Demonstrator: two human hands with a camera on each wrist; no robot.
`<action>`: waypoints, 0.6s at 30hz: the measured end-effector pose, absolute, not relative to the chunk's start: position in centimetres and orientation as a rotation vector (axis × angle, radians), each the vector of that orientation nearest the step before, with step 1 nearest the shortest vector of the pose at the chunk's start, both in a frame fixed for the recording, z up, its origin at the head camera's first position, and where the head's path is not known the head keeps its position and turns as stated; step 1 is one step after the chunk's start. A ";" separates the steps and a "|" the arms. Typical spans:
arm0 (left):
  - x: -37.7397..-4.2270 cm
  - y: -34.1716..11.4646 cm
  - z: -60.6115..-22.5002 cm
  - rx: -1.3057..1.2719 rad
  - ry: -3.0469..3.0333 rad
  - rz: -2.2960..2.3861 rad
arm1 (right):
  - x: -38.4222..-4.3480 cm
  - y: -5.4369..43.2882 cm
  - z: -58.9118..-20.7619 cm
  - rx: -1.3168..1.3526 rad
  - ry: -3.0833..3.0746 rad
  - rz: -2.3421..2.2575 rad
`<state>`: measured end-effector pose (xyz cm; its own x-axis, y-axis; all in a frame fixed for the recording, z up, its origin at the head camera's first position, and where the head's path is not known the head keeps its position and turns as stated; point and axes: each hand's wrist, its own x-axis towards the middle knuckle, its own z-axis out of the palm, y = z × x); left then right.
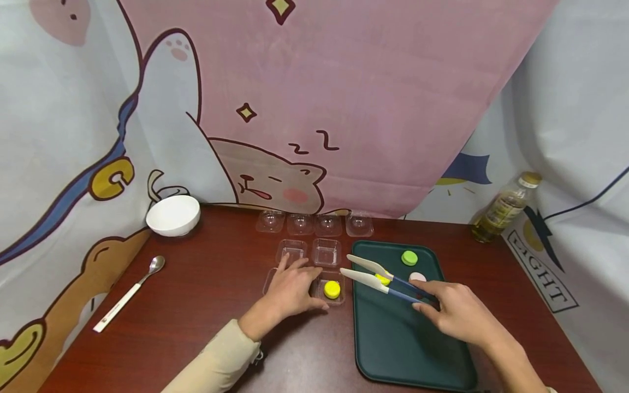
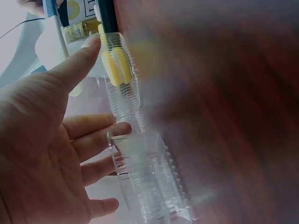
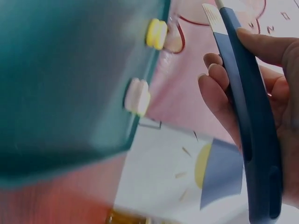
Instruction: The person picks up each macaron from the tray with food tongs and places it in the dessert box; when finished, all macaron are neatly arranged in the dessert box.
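Observation:
My right hand grips blue-handled tongs, whose pale tips stand apart above the dark green tray's left edge with nothing between them. On the tray lie a yellow macaron, a pink macaron, partly behind the right hand, and a green macaron. Another yellow macaron sits in a clear plastic box. Fingers spread, my left hand is over the neighbouring clear box and holds nothing; whether its fingertips touch the plastic I cannot tell.
Two more clear boxes stand behind, and several clear lids line the table's back edge. A white bowl and a spoon are at left. An oil bottle stands at the back right, beside the cloth wall.

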<state>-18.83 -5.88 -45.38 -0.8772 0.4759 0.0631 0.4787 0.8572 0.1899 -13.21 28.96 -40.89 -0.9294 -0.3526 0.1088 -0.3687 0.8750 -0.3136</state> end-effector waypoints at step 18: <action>-20.7 -6.6 -43.1 -0.673 -2.949 -0.427 | -13.0 32.6 -39.6 0.353 -2.948 0.414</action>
<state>-20.74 -6.63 -43.12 -0.8995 0.4123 0.1448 0.4364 0.8643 0.2502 -12.98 32.60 -39.59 -0.9621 -0.2104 0.1735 -0.2501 0.9345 -0.2532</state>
